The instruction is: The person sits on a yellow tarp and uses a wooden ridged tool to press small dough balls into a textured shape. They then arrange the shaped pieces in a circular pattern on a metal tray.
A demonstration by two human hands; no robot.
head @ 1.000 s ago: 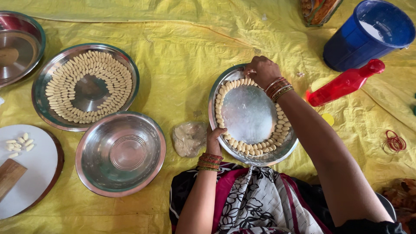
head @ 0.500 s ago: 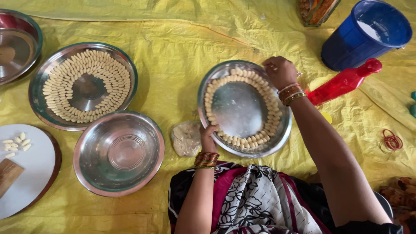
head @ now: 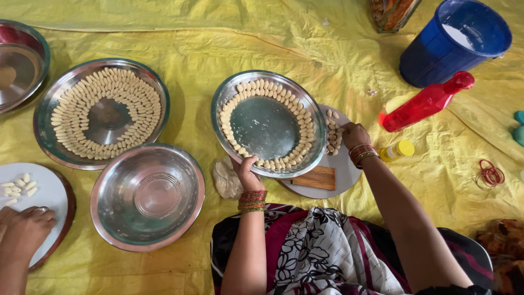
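Observation:
My left hand (head: 248, 173) grips the near rim of a round steel plate (head: 267, 128), which carries a ring of small pale dough pieces (head: 267, 86). The plate half covers a round white board (head: 345, 169). My right hand (head: 355, 135) rests on that board at the plate's right edge. Its fingers curl over a few loose dough pieces (head: 332, 136), and I cannot tell whether it grips any. A flat wooden tool (head: 315, 177) lies on the board near me. A lump of dough (head: 226, 178) lies on the yellow sheet beside my left wrist.
A second steel plate (head: 101, 114) full of dough pieces and an empty steel bowl (head: 147, 196) lie to the left. Another person's hand (head: 24, 232) rests on a white board (head: 46, 191). At the right are a blue bucket (head: 453, 43), a red bottle (head: 426, 104) and rubber bands (head: 491, 175).
The plate has slid to the left, uncovering the white board. My right hand left the plate's far rim and came down onto the board's dough pieces.

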